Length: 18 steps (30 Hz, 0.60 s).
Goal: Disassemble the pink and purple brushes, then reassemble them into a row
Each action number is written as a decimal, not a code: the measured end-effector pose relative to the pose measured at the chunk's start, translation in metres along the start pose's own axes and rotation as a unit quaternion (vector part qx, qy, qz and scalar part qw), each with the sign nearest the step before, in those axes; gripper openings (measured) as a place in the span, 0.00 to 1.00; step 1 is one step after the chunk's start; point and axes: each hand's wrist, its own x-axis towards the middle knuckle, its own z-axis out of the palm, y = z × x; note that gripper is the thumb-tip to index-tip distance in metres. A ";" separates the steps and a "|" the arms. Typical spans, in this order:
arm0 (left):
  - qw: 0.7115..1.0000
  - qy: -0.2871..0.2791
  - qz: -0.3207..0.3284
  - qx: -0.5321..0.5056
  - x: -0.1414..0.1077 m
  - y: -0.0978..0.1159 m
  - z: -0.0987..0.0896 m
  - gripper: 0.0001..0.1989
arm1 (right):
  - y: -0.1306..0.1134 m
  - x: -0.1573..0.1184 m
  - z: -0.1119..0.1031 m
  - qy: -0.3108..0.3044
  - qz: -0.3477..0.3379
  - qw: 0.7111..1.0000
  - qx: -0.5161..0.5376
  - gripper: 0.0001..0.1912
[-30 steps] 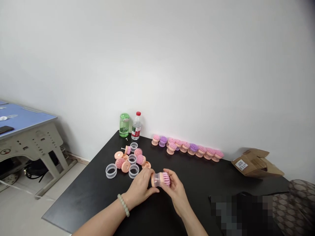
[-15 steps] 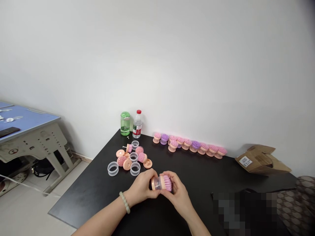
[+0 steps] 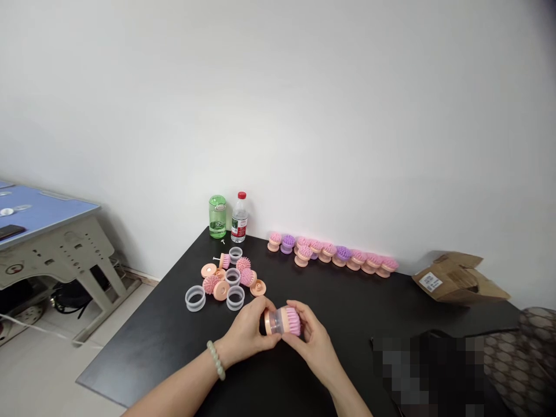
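A round silicone brush (image 3: 278, 321) with pink bristles, a clear ring in its middle and a peach base lies sideways between my hands, over the black table (image 3: 143, 347). My left hand (image 3: 244, 331), below a pale bead bracelet, grips the base end. Around the bristle end, the fingers of my right hand (image 3: 314, 343) are closed. To the left lie loose parts: clear rings (image 3: 195, 298), peach discs (image 3: 221, 291), and pink bristle heads (image 3: 211, 284). One pink head with a pin (image 3: 224, 260) sticking out rests on its side.
Finished-looking pink and purple brushes (image 3: 342, 255) stand in a row along the wall. A green bottle (image 3: 218, 217) and a red-capped water bottle (image 3: 238, 219) stand at the back corner. An opened cardboard box (image 3: 460, 278) sits at right. A blue-topped desk (image 3: 52, 202) is at left.
The view has shifted slightly, so the scene sits a little further left. Both hands keep hold of the brush; my left fingers have shifted slightly at its base.
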 end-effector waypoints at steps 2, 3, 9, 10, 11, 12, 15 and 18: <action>1.000 -0.001 -0.012 0.001 0.001 0.001 -0.001 0.16 | -0.002 -0.001 -0.001 -0.004 -0.014 1.000 0.018 0.33; 1.000 -0.002 -0.016 0.002 0.001 0.001 -0.002 0.16 | -0.001 -0.001 -0.001 -0.003 -0.015 1.000 0.022 0.36; 1.000 -0.002 -0.001 0.012 0.002 -0.001 -0.003 0.16 | 0.003 0.002 -0.003 0.004 0.023 1.000 0.020 0.26; 1.000 -0.003 0.003 0.012 0.002 -0.001 -0.003 0.16 | 0.002 0.002 -0.004 -0.001 0.020 1.000 0.019 0.25; 1.000 -0.003 0.005 0.012 0.002 -0.002 -0.002 0.16 | 0.001 0.002 -0.004 -0.005 0.011 1.000 0.019 0.24; 1.000 -0.002 0.007 0.012 0.002 -0.002 -0.002 0.16 | 0.000 0.002 -0.004 -0.007 0.002 1.000 0.021 0.25; 1.000 -0.003 0.015 0.017 0.001 -0.002 -0.002 0.17 | 0.002 0.001 -0.004 -0.005 -0.006 0.999 0.036 0.33; 0.999 -0.008 0.031 0.027 0.001 -0.003 0.000 0.16 | 0.004 0.001 -0.003 -0.006 0.030 0.998 0.056 0.33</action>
